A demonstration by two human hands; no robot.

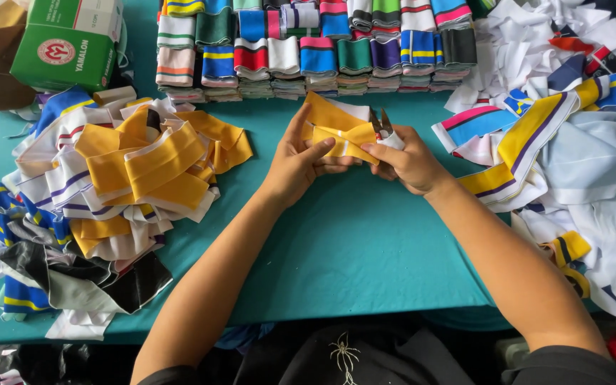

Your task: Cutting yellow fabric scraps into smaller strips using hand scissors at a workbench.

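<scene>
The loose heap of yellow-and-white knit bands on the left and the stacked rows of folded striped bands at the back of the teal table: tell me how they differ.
The loose heap of yellow-and-white knit bands lies tangled and overlapping; the stacked rows of folded striped bands sit in neat piles side by side. The heap is mostly yellow and white; the stacks mix red, blue, green, purple and black. The heap lies left of the left hand; the stacks lie beyond both hands. Both rest on the teal table and are striped knit trim.
</scene>
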